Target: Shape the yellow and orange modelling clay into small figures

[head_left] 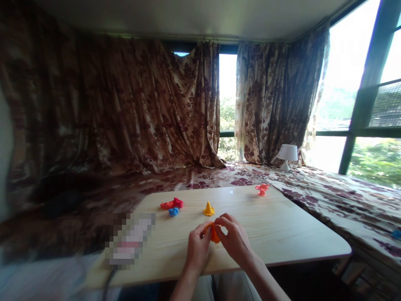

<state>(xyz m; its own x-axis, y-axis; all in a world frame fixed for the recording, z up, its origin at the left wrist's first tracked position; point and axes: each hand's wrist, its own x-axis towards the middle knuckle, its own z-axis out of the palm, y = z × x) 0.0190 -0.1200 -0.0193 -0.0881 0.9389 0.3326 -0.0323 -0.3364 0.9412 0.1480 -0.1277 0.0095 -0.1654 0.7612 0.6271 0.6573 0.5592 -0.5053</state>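
Note:
Close to the front of the table, both hands pinch a piece of orange modelling clay (215, 235) with a wavy lower edge. My left hand (199, 242) grips its left side between thumb and fingers. On the other side, the thumb and index finger of my right hand (233, 236) press at its upper right edge. Part of the clay is hidden behind the fingers. Just beyond the hands stands a yellow clay cone (208, 208) with a ruffled base, touched by neither hand.
Red clay (172, 203) and a blue clay lump (173, 212) lie at the left of the pale wooden table (291, 234). A coral-pink clay piece (262, 189) stands at the far right. A blurred-out object with a cable (108, 284) occupies the left corner. A white lamp (287, 153) stands behind.

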